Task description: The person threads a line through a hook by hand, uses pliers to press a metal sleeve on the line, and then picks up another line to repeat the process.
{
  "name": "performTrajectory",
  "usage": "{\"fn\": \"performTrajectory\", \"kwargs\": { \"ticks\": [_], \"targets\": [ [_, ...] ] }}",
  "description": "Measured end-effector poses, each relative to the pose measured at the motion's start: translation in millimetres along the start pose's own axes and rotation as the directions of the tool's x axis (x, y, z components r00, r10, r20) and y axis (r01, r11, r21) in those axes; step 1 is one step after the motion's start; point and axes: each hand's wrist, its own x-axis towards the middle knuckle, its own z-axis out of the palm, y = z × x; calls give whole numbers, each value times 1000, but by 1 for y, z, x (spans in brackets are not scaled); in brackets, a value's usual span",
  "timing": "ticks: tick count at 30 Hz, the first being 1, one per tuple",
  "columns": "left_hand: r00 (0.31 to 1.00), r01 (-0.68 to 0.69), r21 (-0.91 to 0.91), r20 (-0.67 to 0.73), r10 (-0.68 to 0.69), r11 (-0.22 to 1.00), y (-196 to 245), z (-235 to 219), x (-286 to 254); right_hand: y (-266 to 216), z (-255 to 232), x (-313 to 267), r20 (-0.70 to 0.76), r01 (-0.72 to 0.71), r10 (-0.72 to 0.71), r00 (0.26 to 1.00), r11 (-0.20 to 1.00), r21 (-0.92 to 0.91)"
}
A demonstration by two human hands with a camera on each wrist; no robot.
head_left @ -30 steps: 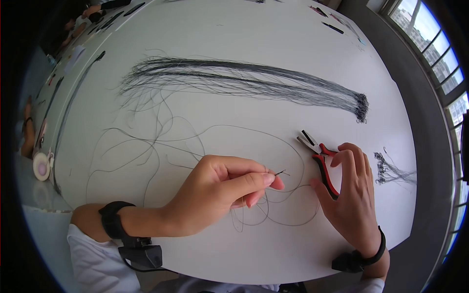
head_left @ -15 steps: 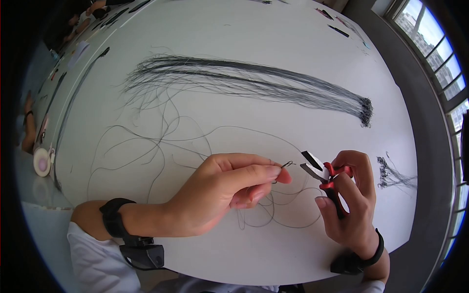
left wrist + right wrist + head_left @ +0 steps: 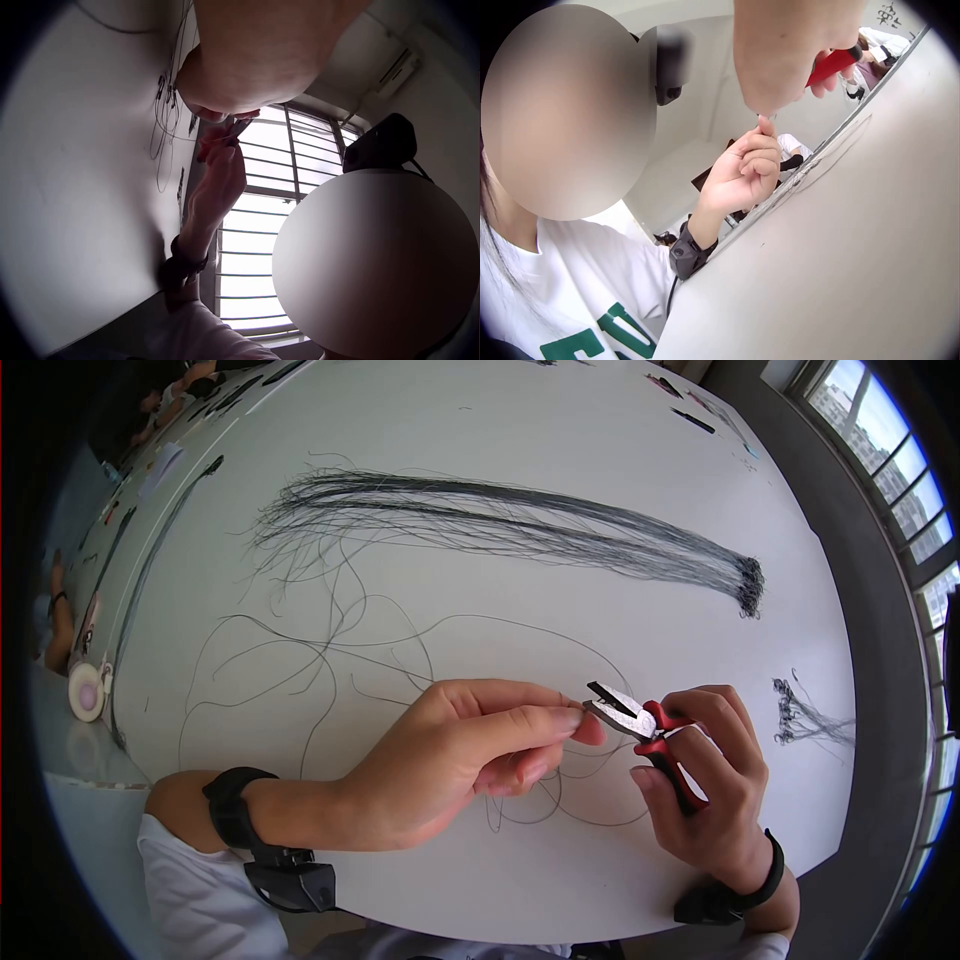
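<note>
So in the head view, the left hand (image 3: 450,765) is pinching thumb against fingertip, seemingly on the end of a thin dark strand (image 3: 560,805), though the pliers (image 3: 638,726) are covering the tip. That close pinch is probably for keeping something so skinny steady. The right hand (image 3: 722,790) is gripping the red-and-black handles with curled fingers, and the jaws are sitting slightly apart, right by the left fingertips. I'm guessing the loose grip is leaving room for the handles to spread. Strand loops are lying on the white table (image 3: 440,900) below, and the long bundle (image 3: 450,486) is stretching across behind, maybe laid straight so it's not tangling.

In the left wrist view, the left hand is blocking its own fingertips, so I can't tell the pinch there. The right hand is reaching up from below, curled round the pliers.

In the right wrist view, the left hand is pinching with its other fingers folded in, while a red handle is poking out of the right hand's grip. The jaws are mostly hidden.
</note>
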Motion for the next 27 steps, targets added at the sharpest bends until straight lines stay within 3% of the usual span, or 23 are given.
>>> {"fn": "performTrajectory", "kwargs": {
  "ticks": [7, 10, 12, 15, 18, 27],
  "targets": [
    [998, -54, 64, 29, 52, 996, -3, 2, 0, -2, 1, -2, -11, -5, 5, 1000, 998, 57],
    [997, -79, 156, 10, 78, 985, -2, 3, 0, -3, 0, -2, 2, -42, 42, 999, 995, 90],
    [993, -114, 320, 35, 108, 941, 0, 2, 0, -3, -1, -3, 36, -105, 101, 994, 987, 124],
    [980, -187, 408, 12, 200, 893, -1, 4, 0, -2, 0, -4, 42, -125, 120, 992, 982, 144],
    [976, -178, 484, -21, 215, 857, 1, 6, -2, -3, 0, -4, 43, -149, 144, 989, 978, 148],
    [959, -210, 552, -43, 279, 807, 3, 8, -3, -3, -1, -4, 42, -162, 158, 987, 974, 159]
  ]
}}
